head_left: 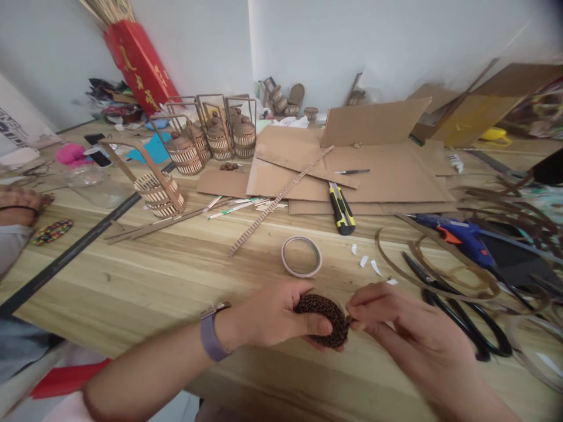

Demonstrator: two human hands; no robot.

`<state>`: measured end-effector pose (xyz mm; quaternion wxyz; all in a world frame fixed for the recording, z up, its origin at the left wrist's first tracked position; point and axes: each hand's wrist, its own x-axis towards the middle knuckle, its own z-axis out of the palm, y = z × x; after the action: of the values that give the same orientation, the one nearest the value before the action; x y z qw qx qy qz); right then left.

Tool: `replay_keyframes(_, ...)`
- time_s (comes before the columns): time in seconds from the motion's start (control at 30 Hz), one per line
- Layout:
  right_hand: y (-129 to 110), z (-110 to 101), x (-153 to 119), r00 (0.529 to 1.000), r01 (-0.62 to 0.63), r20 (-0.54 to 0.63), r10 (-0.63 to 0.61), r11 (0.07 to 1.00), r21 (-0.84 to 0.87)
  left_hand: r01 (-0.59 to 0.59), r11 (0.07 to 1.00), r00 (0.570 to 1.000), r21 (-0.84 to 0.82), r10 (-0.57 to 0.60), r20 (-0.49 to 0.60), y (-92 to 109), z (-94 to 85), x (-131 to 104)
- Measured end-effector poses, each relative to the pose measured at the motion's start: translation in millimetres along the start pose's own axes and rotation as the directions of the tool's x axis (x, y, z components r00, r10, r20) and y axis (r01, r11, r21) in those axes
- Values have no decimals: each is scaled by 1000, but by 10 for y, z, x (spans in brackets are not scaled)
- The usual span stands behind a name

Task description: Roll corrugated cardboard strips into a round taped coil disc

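A round, dark brown coil of corrugated strip [323, 313] is held over the table's front part. My left hand [281, 316] is closed round its left side, thumb on top. At the coil's right edge, my right hand [391, 316] pinches a small end of brown material between thumb and fingers. Just behind the hands lies a roll of tape [301, 257]. Black scissors [457, 305] rest right of my right hand, beside curled brown strips [440, 264].
Cardboard sheets [299, 158] carry a ridged strip; a yellow-black cutter [341, 211] lies at their front edge. A blue glue gun [457, 234] is at right. Small lidded baskets [220, 138] and an open basket [158, 193] stand left. Another person's hand [20, 205] is far left.
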<state>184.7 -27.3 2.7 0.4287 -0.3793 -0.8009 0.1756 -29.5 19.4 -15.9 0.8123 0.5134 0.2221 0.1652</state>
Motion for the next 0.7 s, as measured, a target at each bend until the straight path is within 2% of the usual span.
replay_keyframes(0.13,-8,31,21,997,-67,28,65,995,80,-14,954,999,299,23,-26,20,-24,-36)
replay_keyframes(0.23,24,57,11,968,-251,49,247,960,123,-27,830,998,557,54,-32,80,-13,-71)
replay_keyframes(0.3,60,66,-16,922,-380,137,361,912,154,-43,756,997,653,79,-26,115,9,-90)
replay_keyframes(0.4,91,62,-50,837,-527,301,458,822,215,-84,703,995,706,93,27,131,49,-108)
replay_keyframes(0.57,72,76,-24,671,-724,530,519,615,314,-51,605,998,794,1,64,118,80,-104)
replay_keyframes(0.63,93,120,-24,656,-748,548,519,540,386,-55,653,998,756,27,49,121,68,-96)
replay_keyframes(0.7,133,180,-40,702,-712,481,525,533,456,-78,756,996,649,91,13,116,43,-89)
